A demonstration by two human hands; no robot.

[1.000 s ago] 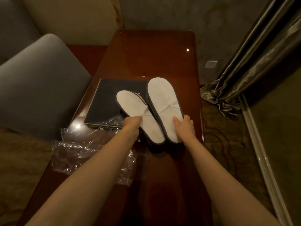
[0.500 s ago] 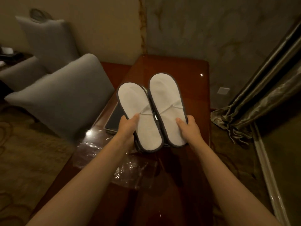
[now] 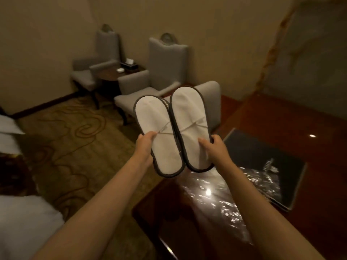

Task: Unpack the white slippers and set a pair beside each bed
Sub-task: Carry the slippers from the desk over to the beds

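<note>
At the 8 o'clock corner a white bed point(image 3: 22, 226) is seen, and a white pillow point(image 3: 8, 126) lies at 9 o'clock on the edge of the view. A patterned carpet point(image 3: 62, 139) is spread between the bed and two grey armchairs point(image 3: 167, 72) at 11 o'clock, with a small round table point(image 3: 110, 75) set between them; small things on it are too blurred to be named.

In the middle two white slippers are held up in the air, soles toward the camera, side by side and touching along their dark edges. The left slipper point(image 3: 159, 136) is gripped at its lower left edge by the left hand point(image 3: 145, 147), fingers closed around it and thumb laid on the sole. The right slipper point(image 3: 189, 126) is gripped at its lower right edge by the right hand point(image 3: 214, 149), closed in the same way.

Below the slippers, at 5 o'clock, crumpled clear plastic wrap point(image 3: 216, 199) lies on a glossy dark red desk point(image 3: 281, 113). A dark flat pad point(image 3: 262, 160) rests on the desk at 3 o'clock, partly under the wrap
</note>
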